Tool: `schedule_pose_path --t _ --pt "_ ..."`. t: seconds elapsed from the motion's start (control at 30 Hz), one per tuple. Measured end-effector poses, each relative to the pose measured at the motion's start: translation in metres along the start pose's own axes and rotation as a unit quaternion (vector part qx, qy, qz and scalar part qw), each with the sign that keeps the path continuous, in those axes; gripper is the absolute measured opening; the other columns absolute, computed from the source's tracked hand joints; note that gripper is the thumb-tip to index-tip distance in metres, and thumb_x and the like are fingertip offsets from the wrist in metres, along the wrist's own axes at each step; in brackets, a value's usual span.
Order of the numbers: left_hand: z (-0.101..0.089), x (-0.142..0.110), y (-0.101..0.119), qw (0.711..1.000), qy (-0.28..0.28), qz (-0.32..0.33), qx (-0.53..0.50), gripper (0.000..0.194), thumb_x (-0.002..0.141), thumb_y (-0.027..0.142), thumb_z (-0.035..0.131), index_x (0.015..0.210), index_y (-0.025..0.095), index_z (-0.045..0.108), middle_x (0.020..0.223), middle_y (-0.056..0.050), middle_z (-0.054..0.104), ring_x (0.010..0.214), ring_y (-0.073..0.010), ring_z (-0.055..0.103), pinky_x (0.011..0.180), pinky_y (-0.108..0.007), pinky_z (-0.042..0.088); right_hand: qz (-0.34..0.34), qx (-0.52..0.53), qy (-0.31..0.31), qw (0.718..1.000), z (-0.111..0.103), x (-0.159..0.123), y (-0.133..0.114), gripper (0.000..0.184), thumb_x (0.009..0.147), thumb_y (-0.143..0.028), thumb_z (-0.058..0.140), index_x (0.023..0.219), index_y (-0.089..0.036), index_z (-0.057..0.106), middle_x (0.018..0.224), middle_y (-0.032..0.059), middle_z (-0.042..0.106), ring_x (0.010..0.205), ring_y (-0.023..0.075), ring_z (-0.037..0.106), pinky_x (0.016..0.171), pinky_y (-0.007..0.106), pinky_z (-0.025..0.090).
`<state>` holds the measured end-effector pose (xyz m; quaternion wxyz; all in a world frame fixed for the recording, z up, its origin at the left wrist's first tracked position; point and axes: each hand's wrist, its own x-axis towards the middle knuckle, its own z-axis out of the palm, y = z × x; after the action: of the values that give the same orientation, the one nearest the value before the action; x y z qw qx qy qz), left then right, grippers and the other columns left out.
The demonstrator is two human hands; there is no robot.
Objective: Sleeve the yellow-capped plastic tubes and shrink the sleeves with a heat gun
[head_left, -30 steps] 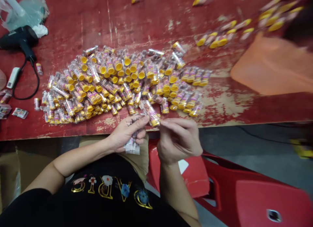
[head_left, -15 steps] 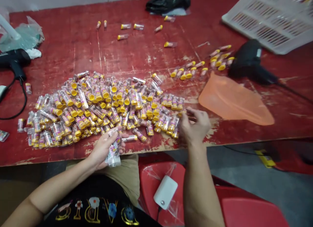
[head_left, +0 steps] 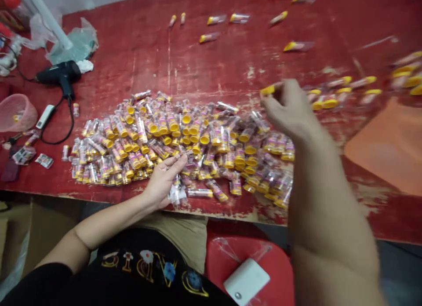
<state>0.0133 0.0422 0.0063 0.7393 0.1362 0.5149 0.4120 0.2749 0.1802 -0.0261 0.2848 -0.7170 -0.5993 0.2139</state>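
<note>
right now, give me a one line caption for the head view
Left hand grips plastic wrap by a heap of yellow-capped vials; right hand pinches one

Bright, even indoor light seems to fall from overhead across the table [head_left: 132, 46], leaving only soft, faint shadows, while small glints of glare spark off the clear vials [head_left: 148, 139]. The right hand [head_left: 290, 108] is smeared by motion blur, as are the far-right vials [head_left: 404, 79] near the table's right edge; the left hand [head_left: 163, 180] stays fairly sharp.
</note>
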Motion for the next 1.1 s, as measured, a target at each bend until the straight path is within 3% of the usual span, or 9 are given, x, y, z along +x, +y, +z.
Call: schedule_pose_path --t 0.07,0.13,0.27,0.33,0.43,0.57,0.77,0.97,1.1 --pt "-0.005 0.001 -0.002 1.000 0.012 -0.004 -0.021 0.016 0.088 0.029 0.081 0.092 0.014 0.078 0.088 -0.002 0.075 0.059 -0.0056 0.059 0.055 -0.018 0.052 -0.016 0.085 -0.032 0.996 0.009 -0.068 -0.015 0.015 0.097 -0.027 0.058 0.110 -0.023 0.062 0.094 0.0043 0.066 0.074 0.0135 0.060 0.069 0.028 0.050" --pt "-0.008 -0.001 -0.008 0.999 -0.001 -0.008 -0.041 0.022 0.082 0.032 0.087 0.092 0.015 0.078 0.082 0.000 0.073 0.058 -0.0058 0.058 0.055 -0.019 0.051 -0.057 0.281 -0.093 0.954 0.028 -0.132 -0.035 0.035 0.083 -0.042 0.079 0.111 -0.024 0.069 0.091 0.0019 0.065 0.071 0.0146 0.060 0.060 0.027 0.049" --pt "-0.013 -0.010 -0.020 0.999 -0.011 0.023 -0.036 0.042 0.063 0.038 0.099 0.089 0.013 0.077 0.078 0.002 0.071 0.056 -0.0051 0.056 0.051 -0.018 0.044 -0.073 0.378 0.035 0.922 0.069 -0.200 -0.071 0.026 0.082 -0.042 0.083 0.078 -0.019 0.069 0.077 0.0009 0.065 0.073 0.0135 0.061 0.070 0.028 0.051" --pt "-0.016 -0.015 -0.024 0.999 -0.001 0.045 -0.030 0.046 0.057 0.041 0.101 0.080 0.012 0.073 0.068 0.004 0.066 0.051 -0.0038 0.050 0.047 -0.018 0.039 -0.065 0.374 0.070 0.922 0.079 -0.208 -0.078 0.031 0.086 -0.044 0.079 0.073 -0.018 0.066 0.072 0.0001 0.062 0.068 0.0122 0.057 0.066 0.026 0.048" --pt "-0.021 -0.020 -0.025 0.998 0.012 0.053 -0.044 0.052 0.059 0.045 0.101 0.066 0.014 0.060 0.055 0.008 0.053 0.046 -0.0023 0.042 0.045 -0.017 0.033 -0.050 0.429 0.046 0.901 0.082 -0.214 -0.075 0.035 0.094 -0.053 0.069 0.083 -0.021 0.064 0.067 -0.0026 0.052 0.059 0.0111 0.048 0.058 0.025 0.044" --pt "-0.027 -0.024 -0.021 0.997 -0.006 0.004 -0.081 0.046 0.067 0.042 0.098 0.078 0.014 0.062 0.066 0.006 0.061 0.051 -0.0031 0.049 0.049 -0.017 0.036 -0.070 0.483 0.064 0.870 0.071 -0.233 -0.065 0.034 0.103 -0.057 0.049 0.108 -0.026 0.063 0.089 0.0034 0.056 0.078 0.0173 0.059 0.073 0.032 0.052" --pt "-0.029 -0.029 -0.026 0.995 -0.030 -0.027 -0.087 0.045 0.072 0.044 0.095 0.081 0.013 0.063 0.070 0.005 0.061 0.052 -0.0026 0.050 0.050 -0.018 0.038 -0.102 0.516 0.140 0.839 0.062 -0.259 -0.072 0.035 0.093 -0.061 0.067 0.111 -0.030 0.066 0.092 0.0024 0.052 0.075 0.0150 0.055 0.064 0.026 0.046" --pt "-0.031 -0.038 -0.033 0.995 -0.052 -0.034 -0.084 0.041 0.074 0.041 0.094 0.087 0.015 0.065 0.077 0.003 0.066 0.056 -0.0054 0.054 0.053 -0.020 0.043 -0.074 0.435 0.260 0.859 0.073 -0.265 -0.074 0.037 0.089 -0.056 0.074 0.111 -0.026 0.069 0.099 0.0046 0.061 0.082 0.0173 0.062 0.070 0.031 0.054" --pt "-0.032 -0.042 -0.029 0.997 -0.030 -0.047 -0.060 0.038 0.076 0.040 0.093 0.088 0.017 0.066 0.079 0.003 0.067 0.055 -0.0069 0.056 0.050 -0.022 0.045 -0.120 0.352 0.291 0.881 0.069 -0.277 -0.072 0.026 0.089 -0.037 0.079 0.111 -0.024 0.075 0.101 0.0077 0.067 0.097 0.0233 0.067 0.076 0.037 0.058"
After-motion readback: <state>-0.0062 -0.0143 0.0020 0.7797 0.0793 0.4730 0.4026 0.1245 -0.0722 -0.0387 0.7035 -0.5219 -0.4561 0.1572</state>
